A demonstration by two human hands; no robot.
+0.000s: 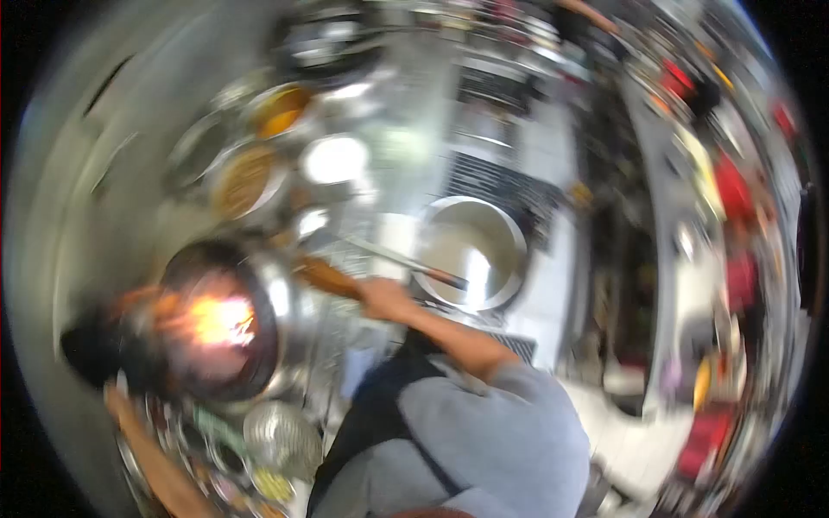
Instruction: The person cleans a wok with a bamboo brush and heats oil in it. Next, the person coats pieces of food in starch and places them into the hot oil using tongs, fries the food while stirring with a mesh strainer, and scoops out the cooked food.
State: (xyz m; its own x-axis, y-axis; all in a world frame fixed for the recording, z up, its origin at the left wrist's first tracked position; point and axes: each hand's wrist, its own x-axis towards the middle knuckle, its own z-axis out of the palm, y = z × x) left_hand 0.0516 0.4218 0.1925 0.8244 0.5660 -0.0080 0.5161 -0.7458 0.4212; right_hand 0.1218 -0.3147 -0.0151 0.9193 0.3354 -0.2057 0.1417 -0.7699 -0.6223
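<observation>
Head view, heavily smeared by motion: the person's right hand [380,300] is closed around a wooden handle [332,278], its other end lost in blur beside the wok [266,341]. At the wok's opposite side the left hand [117,399] meets a dark shape [104,350]; I cannot tell whether it is grasping that. Flames [220,319] flare orange and white within the wok, which sits toward the wall-side edge of the steel worktop [414,108]. A ribbed metal bowl [281,440] sits beside the wok. By the worktop's outer edge stands a pot [522,246] of pale liquid, a long-handled utensil [389,252] reaching across its rim. Farther along, metal containers hold brown food [243,183] and something orange [281,110]; toward the far end sits a large black pan [328,52].
</observation>
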